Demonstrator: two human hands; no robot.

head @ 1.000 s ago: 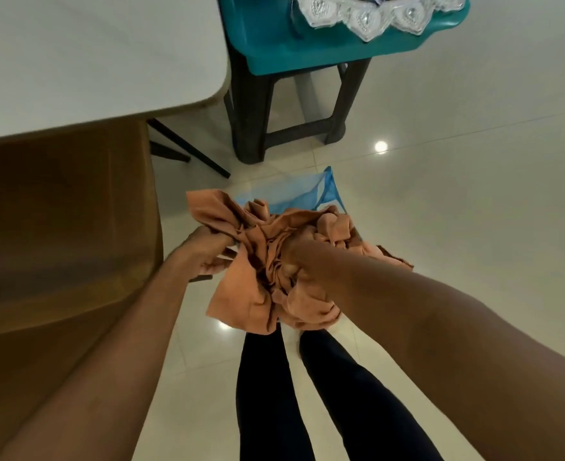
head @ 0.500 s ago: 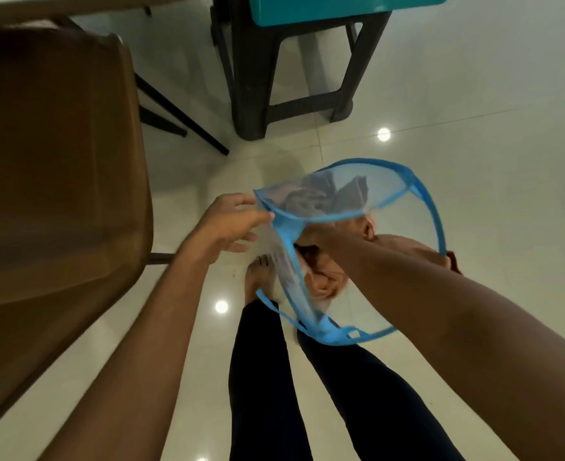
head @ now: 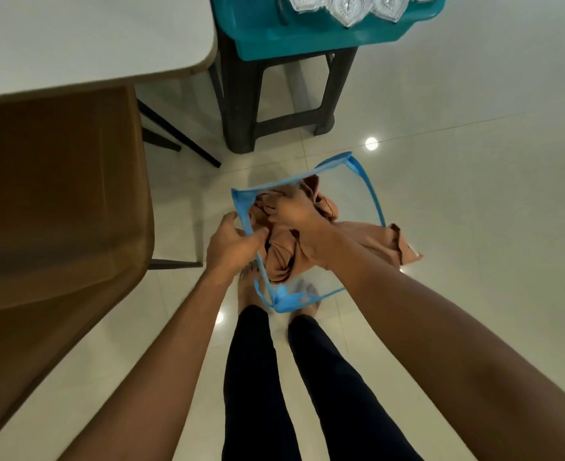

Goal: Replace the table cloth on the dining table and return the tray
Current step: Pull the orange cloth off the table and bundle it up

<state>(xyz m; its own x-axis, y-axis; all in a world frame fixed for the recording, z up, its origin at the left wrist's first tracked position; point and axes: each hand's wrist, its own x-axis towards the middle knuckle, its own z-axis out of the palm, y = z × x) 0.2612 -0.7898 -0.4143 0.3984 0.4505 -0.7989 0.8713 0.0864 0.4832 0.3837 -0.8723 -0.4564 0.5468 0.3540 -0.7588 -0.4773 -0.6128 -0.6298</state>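
1. Left hand (head: 232, 242) pinches the near blue rim of the mesh bag (head: 241, 199), thumb and fingers curled round it to hold the mouth open above the floor (head: 457, 161).
2. Right hand (head: 292, 214) is down inside the mouth, fingers closed on a bunch of the orange-brown cloth (head: 282, 261).
3. Most of the cloth sits in the bag, but one flap hangs out over the right side of the rim.
4. To do this well, keep the rim pulled taut, push the bundle towards the bottom, then gather in the loose flap so that nothing trails out.
5. Beyond the bag, the bare white surface (head: 91, 38) awaits a fresh cloth. A brown chair (head: 58, 194) stands against it.
6. Further off, the teal tray (head: 307, 38) rests on a dark stool (head: 241, 104), not yet returned.
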